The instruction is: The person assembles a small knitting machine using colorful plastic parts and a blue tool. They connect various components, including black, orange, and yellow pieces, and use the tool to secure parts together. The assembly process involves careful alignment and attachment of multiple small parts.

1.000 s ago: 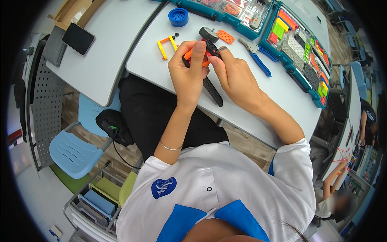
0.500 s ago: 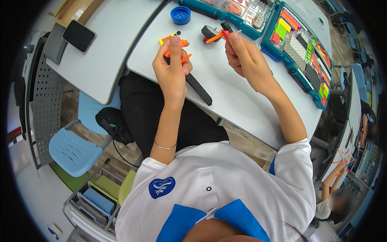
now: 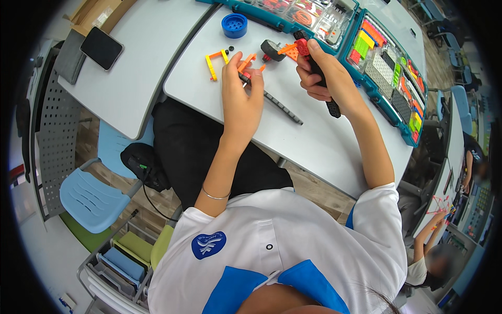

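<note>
My left hand (image 3: 244, 102) is closed around a toy building part, with orange connector pieces (image 3: 247, 63) showing between thumb and fingertips. A dark, thin-looking beam (image 3: 283, 108) slants from it over the table. My right hand (image 3: 332, 78) wraps its fingers round a black beam (image 3: 333, 108), which has a red round piece (image 3: 303, 47) at its top. Just left of that hand lie a grey-and-black wheel (image 3: 272, 51) and an orange perforated plate (image 3: 291, 51), partly hidden. Beyond my left hand rests a yellow-and-orange angled frame (image 3: 211, 67).
A blue wheel hub (image 3: 234, 26) stands at the table's far left. Open teal cases (image 3: 376, 102) of coloured building parts line the far and right side. A phone (image 3: 102, 48) lies on the neighbouring table (image 3: 123, 86). Blue chairs (image 3: 94, 199) stand at the left.
My right hand has gone from a fingertip pinch to a wrap round the black beam. My left hand has shifted right and turned, its beam tilting, which uncovers the yellow frame.
</note>
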